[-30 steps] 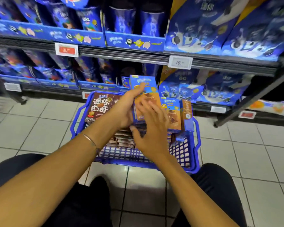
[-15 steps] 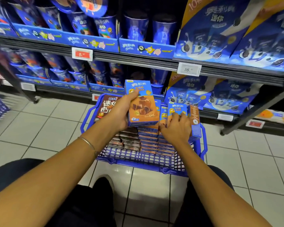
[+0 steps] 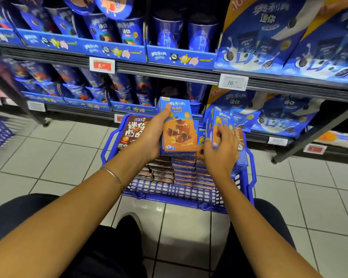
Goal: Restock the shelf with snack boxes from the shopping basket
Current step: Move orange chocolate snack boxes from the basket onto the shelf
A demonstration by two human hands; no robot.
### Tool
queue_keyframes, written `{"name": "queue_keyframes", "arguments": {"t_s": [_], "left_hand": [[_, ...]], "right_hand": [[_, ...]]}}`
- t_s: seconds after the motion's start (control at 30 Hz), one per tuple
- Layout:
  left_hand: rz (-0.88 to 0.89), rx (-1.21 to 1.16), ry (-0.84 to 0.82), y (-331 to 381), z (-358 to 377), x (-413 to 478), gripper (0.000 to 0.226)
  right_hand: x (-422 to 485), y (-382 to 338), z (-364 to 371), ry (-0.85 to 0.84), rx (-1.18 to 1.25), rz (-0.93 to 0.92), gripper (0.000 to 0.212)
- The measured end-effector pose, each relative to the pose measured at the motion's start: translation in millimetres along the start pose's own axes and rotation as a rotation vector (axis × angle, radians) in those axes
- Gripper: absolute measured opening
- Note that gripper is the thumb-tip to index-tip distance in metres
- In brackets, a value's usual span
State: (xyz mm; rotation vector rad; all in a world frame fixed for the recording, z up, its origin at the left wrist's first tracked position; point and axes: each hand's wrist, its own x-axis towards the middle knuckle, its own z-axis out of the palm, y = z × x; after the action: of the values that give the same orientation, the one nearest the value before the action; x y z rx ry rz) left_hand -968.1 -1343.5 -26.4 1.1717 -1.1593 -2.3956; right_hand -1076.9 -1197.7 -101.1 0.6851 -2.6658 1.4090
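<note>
A blue shopping basket [image 3: 181, 199] stands on the tiled floor in front of the shelf [image 3: 169, 73]. It holds stacks of flat snack boxes and an upright brown box [image 3: 132, 130] at its left. My left hand [image 3: 154, 135] grips a blue-and-orange snack box [image 3: 178, 130] upright above the basket. My right hand [image 3: 221, 151] holds a second blue-and-orange box [image 3: 219, 123], raised at the basket's right side. Several more boxes of the same kind stand behind it.
The two shelf levels carry blue snack cups in display trays and large blue bags [image 3: 269, 35] on the right. Price tags [image 3: 102, 65] hang on the shelf rails. A dark gap [image 3: 175, 91] opens on the lower shelf behind the held box. My knees frame the basket.
My right hand let go of the first box, reached into the basket's right side and lifted a second box. My left hand kept the first box raised.
</note>
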Motion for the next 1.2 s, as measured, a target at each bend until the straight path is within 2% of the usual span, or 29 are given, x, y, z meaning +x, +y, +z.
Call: {"name": "queue_keyframes", "arguments": {"t_s": [0.1,0.2,0.37,0.53,0.63,0.73,0.87,0.93,1.0,1.13,1.2], "left_hand": [[-0.007,-0.021,0.001,-3,-1,2,0.056],[-0.003,-0.03,-0.012,-4,3,5,0.068],[0.021,-0.051,-0.048,-3,9,9,0.073],[0.05,-0.054,-0.123,-2,8,11,0.074],[0.086,0.021,-0.163,-3,7,10,0.067],[0.11,0.102,-0.107,-7,6,12,0.082],[0.154,0.09,-0.028,-12,5,20,0.064],[0.143,0.074,-0.001,-13,3,22,0.063],[0.135,0.068,0.016,-13,1,24,0.063],[0.145,0.089,0.029,-16,-3,23,0.055],[0.168,0.115,0.048,-17,-3,22,0.057]], "right_hand": [[0,-29,-14,0.096,0.241,-0.072,0.048],[-8,-56,-20,0.103,0.327,-0.154,0.049],[-27,-76,-10,0.035,0.246,-0.285,0.05],[-37,-73,2,-0.032,0.134,-0.324,0.052],[-39,-75,4,-0.059,0.086,-0.319,0.056],[-38,-74,5,-0.082,0.074,-0.322,0.062],[-33,-60,-2,-0.036,0.252,-0.391,0.058],[-28,-43,-8,0.067,0.319,-0.351,0.052],[-16,-19,-14,0.133,0.269,-0.209,0.049],[9,35,-29,0.215,-0.06,0.046,0.057],[17,55,-35,0.188,-0.159,0.149,0.062]]}}
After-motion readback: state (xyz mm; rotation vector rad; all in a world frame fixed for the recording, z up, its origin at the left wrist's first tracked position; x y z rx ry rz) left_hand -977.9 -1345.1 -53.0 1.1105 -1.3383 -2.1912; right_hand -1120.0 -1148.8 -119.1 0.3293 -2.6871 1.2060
